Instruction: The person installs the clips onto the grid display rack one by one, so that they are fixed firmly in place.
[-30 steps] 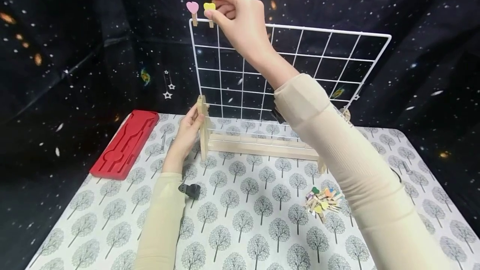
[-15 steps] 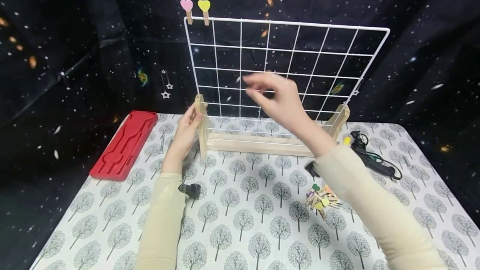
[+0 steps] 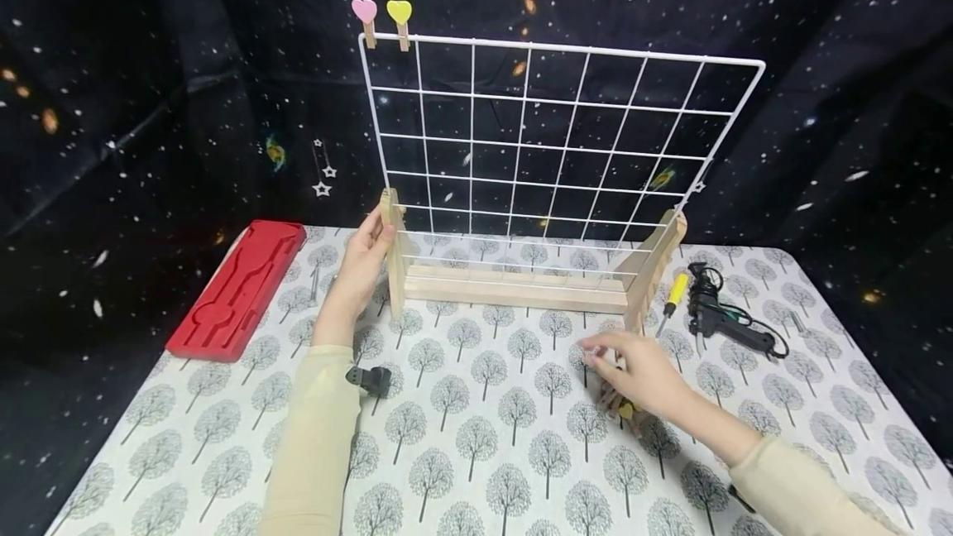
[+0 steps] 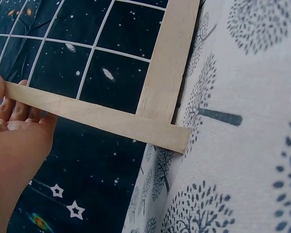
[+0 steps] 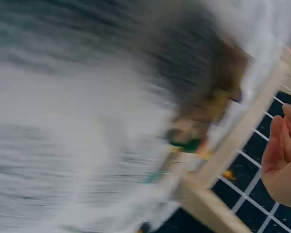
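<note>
A white wire grid stands in a wooden base on the table. My left hand grips the left wooden side post of that base, thumb in front and fingers behind. Clipped to the grid's top left are a small clothespin with a pink heart and one with a yellow heart. My right hand hovers over a pile of heart clothespins and partly covers it. Its fingers are loosely bent, with nothing seen between them. The pile is blurred in the right wrist view.
On the left lies a red moulded tray, with a thin metal tool beside it. Right of the base are a yellow-handled screwdriver and a black corded tool. A dark starry cloth hangs behind the table.
My right hand has let go of the yellow-heart clothespin on the grid's top wire and come down to the right, over the pile. The left hand keeps its grip.
</note>
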### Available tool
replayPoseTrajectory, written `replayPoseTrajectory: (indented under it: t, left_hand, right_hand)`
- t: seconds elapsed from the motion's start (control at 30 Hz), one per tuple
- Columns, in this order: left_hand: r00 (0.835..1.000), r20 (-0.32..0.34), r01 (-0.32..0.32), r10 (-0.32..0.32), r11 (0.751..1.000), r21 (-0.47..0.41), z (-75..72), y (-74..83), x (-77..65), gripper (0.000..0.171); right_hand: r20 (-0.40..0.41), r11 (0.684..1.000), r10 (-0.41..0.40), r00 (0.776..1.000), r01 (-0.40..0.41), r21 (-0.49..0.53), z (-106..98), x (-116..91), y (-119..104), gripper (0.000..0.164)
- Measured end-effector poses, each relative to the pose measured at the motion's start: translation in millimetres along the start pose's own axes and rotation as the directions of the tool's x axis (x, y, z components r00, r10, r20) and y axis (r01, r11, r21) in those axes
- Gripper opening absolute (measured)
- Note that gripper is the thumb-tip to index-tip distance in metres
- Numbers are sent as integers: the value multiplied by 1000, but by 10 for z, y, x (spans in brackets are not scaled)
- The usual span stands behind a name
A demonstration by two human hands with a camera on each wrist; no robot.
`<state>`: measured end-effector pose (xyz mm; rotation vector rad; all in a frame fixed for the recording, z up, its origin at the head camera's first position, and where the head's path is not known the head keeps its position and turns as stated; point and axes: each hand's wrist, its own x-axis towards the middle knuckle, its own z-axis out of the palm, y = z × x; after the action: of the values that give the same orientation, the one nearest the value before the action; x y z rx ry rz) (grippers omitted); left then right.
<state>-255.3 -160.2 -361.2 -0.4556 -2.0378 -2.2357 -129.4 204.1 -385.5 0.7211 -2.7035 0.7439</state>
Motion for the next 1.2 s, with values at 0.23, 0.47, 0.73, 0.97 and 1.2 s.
replayPoseTrajectory:
  t: [0.23, 0.47, 0.73, 0.97, 1.2]
  left_hand:
    - [1000, -3, -4, 4, 1000, -10, 6, -13, -6, 46]
    - [1000, -2, -6, 6, 1000, -9, -2, -9, -16, 47]
    - [999, 16, -28, 28, 1000, -15, 6, 2, -7, 48]
    - [999, 16, -30, 31, 999, -9, 8, -4, -8, 49]
    - [1000, 19, -23, 23, 1000, -4, 2, 4, -19, 48]
  right_hand:
    - [-43, 979, 204, 978, -205, -10, -3, -390, 254, 25]
    - [18, 956, 288, 957, -286, -62, -76, -430, 296, 30]
    - [6, 954, 258, 966, -254, -158, 34, -425, 308, 24]
    - [69, 953, 290, 955, -281, -108, 58, -387, 345, 19]
    - [192, 873, 438, 878, -467, 140, 16, -373, 344, 19]
